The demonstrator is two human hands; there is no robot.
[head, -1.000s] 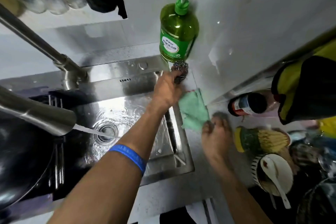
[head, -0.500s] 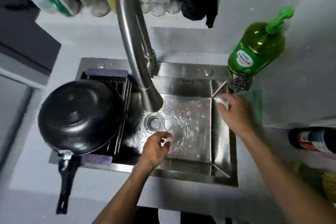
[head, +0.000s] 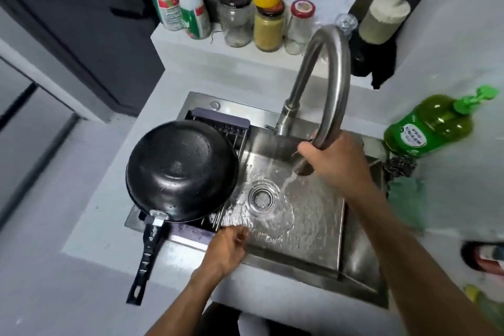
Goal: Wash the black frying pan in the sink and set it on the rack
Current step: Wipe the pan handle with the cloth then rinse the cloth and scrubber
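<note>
So the black frying pan [head: 181, 169] is sitting upside down on the rack [head: 222, 128] that spans the left side of the sink [head: 313, 226], bottom facing up and wet with droplets. Its handle [head: 146, 256] sticks out past the sink's front edge and over the counter [head: 90, 226], pointing toward us.

Our right hand [head: 334, 161] is up at the faucet [head: 324, 95], fingers wrapped around the spout near its lower end. Water is running out just below that grip and spreading across the sink floor, rippling around the drain [head: 263, 196] in the middle.

Our left hand [head: 226, 251] hangs over the front edge of the sink, just right of the rack's front end, fingers loosely curled with nothing in them as far as we can make out; it's a bit blurry.

Off the sink's right back corner there's a green soap bottle [head: 433, 125] with a pump top, a steel scrubber [head: 399, 168] right beside it, and a green cloth [head: 406, 203] along the right edge. On the ledge behind the sink we've got a row of jars [head: 267, 24] and two green-capped bottles [head: 180, 5].
</note>
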